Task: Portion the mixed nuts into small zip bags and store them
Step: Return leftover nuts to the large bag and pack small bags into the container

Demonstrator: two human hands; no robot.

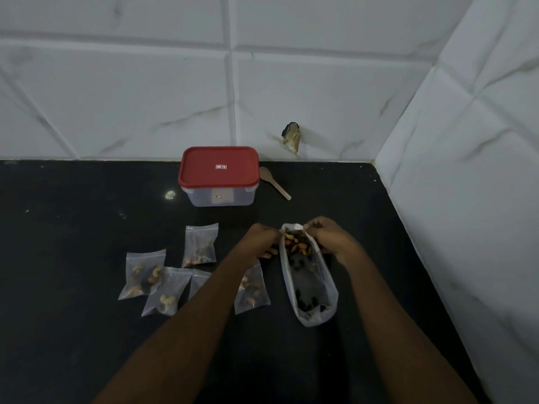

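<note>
Both forearms reach in from below. The left hand (264,242) and right hand (326,237) each grip the open mouth of a long clear plastic bag of mixed nuts (310,290) lying on the black countertop (87,228). Small clear zip bags holding nuts (201,244) lie to its left. A red-lidded clear plastic box (218,176) and a wooden spoon (274,182) sit behind, near the wall.

- A home kitchen, by the look of it.
- Black counter (87,330) in a corner of white marbled wall tiles (116,97).
- Red-lidded food tub (219,176) beside a wooden spoon (274,182).
</note>
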